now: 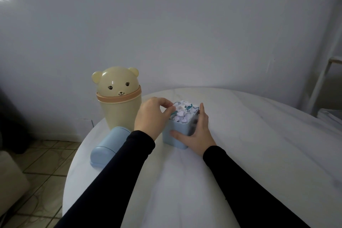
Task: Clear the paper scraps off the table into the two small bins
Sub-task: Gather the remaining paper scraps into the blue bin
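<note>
A small light-blue square bin [173,136] stands on the white table [240,153], heaped to the rim with white and teal paper scraps [184,112]. My right hand [197,131] wraps the bin's right and front side, thumb across the front wall. At the bin's left rim, the fingers of my left hand [150,117] are curled and pinched on the scraps. A cream bear-shaped bin [118,98] with its domed head lid on stands behind and to the left. The blue bin's lid [109,146] lies on its side near the table's left edge.
The round table's left edge runs close beside the blue lid. Tiled floor [42,164] and a pale seat [9,181] lie to the left. A white frame [322,83] stands at the far right by the wall.
</note>
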